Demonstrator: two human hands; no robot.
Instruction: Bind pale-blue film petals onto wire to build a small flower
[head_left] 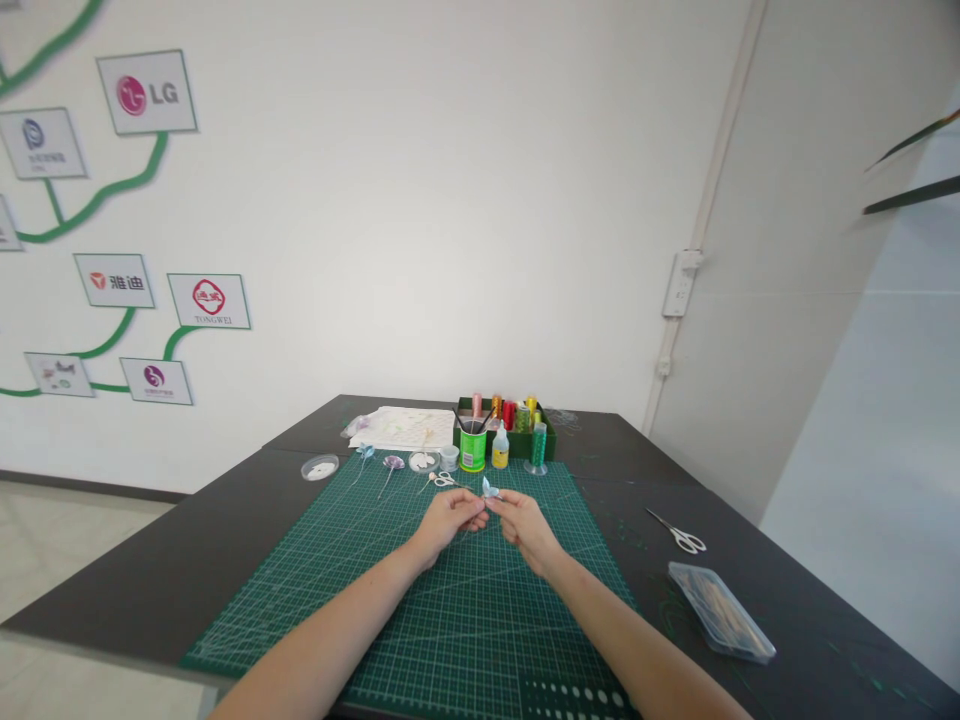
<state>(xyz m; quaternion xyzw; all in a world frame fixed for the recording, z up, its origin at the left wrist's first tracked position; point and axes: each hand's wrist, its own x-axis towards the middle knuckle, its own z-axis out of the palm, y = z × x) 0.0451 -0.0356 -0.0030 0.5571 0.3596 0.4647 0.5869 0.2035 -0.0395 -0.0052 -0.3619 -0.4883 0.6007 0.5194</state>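
Head view, both of our hands over the green cutting mat (465, 620) on the dark table (187, 560). Left hand (450, 517) and right hand (525, 520) met fingertip to fingertip, each pinching the same small pale blue piece (490, 488), held just above the mat near its far half. We could not tell what the piece was made of; it was too small.

Progress, as we judged it: two small pieces on thin stems, one bluish (365, 452) and one purple (393, 463), lay apart at the mat's far edge and looked finished. The one in hand had no stem that we could see, so we took it as partly made.

Small scissors (444, 480) lay on the mat just beyond the left hand. Behind them stood a green cup (472, 448) of tools, a glue bottle (500, 447) and a green thread spool (538, 447). Larger scissors (679, 533) and a clear plastic box (720, 610) lay off the mat to the right, untouched.
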